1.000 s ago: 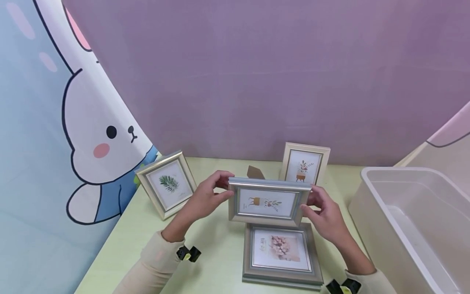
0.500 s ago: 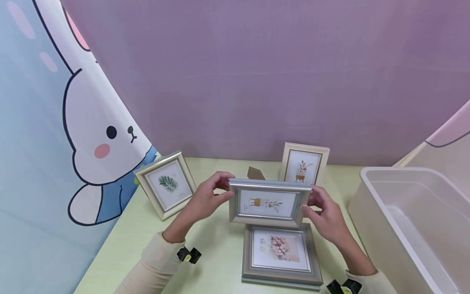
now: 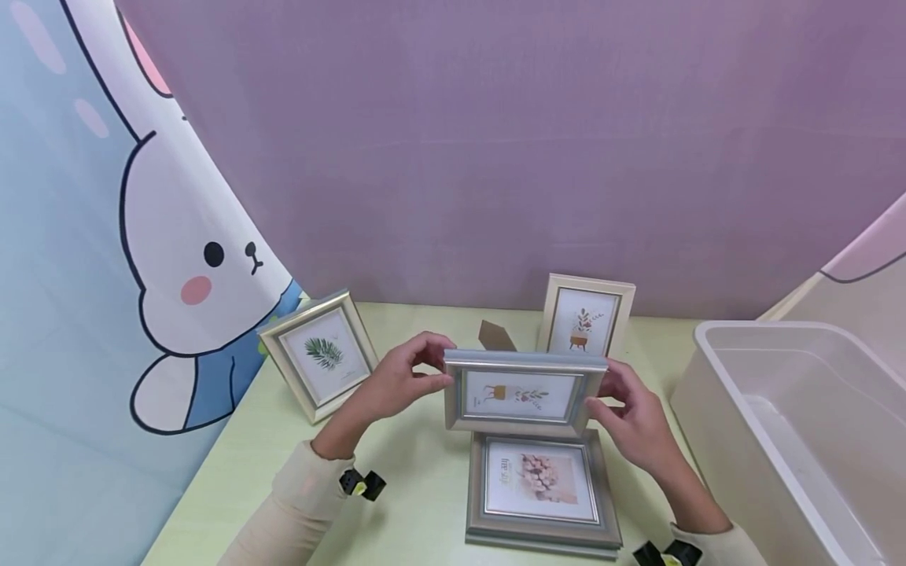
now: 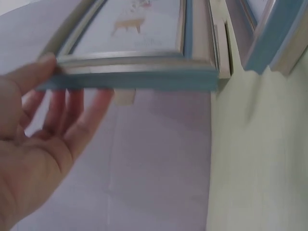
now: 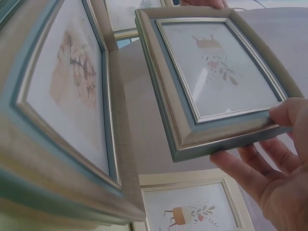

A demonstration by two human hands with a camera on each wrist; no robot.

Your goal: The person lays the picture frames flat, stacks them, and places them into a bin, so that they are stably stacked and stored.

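Note:
Between my two hands is a picture frame [image 3: 524, 393] with a silver-beige border and a plant-in-pot print turned sideways. My left hand [image 3: 406, 379] grips its left end, thumb in front and fingers behind, as the left wrist view also shows. At the right end my right hand [image 3: 633, 413] pinches the border; in the right wrist view its thumb presses the front of the held picture frame [image 5: 221, 72]. Just below and nearer lies a larger grey-beige picture frame [image 3: 541, 527] with a pink flower print, seemingly on top of another.
A gold picture frame [image 3: 322, 354] with a green leaf print stands at the left. A cream picture frame [image 3: 587, 314] stands at the back, and a brown flap [image 3: 495, 336] shows beside it. The large white bin [image 3: 750, 440] is at the right. A purple curtain [image 3: 495, 157] hangs behind the table.
The held picture frame has shifted slightly to the right and down, its top edge tipping a little toward me. Both hands have kept hold of it. The other picture frames have stayed put.

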